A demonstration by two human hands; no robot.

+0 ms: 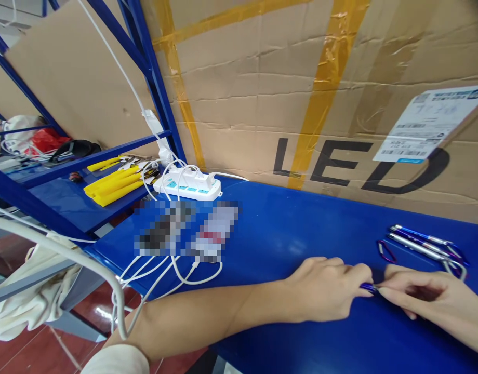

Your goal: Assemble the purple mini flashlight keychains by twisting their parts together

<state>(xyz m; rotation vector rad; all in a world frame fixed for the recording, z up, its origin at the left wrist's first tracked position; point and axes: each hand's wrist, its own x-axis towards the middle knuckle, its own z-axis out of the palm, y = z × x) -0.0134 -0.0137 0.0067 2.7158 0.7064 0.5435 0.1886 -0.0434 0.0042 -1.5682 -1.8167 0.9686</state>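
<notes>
Left sleeve cuff (116, 361) and bare left forearm (223, 311), extended across a blue table (281, 234). Left hand (324, 288) with fingers curled in, closed on a slender blue piece (367, 286), its silver-coloured end exposed toward the right hand (434, 293). Right hand with thumb and fingertip pinched at that end. Blue piece thus between both hands, above the tabletop; portion inside the left hand not visible. Beyond the right hand, blue and silver pen-like tubes (416, 246), near a loose purple clip (382, 256). For sound handling: brace the left grip, align the right fingertips with the long axis, press lightly, leave the small end in sight. Avoid sideways force, likely to cause slipping.
</notes>
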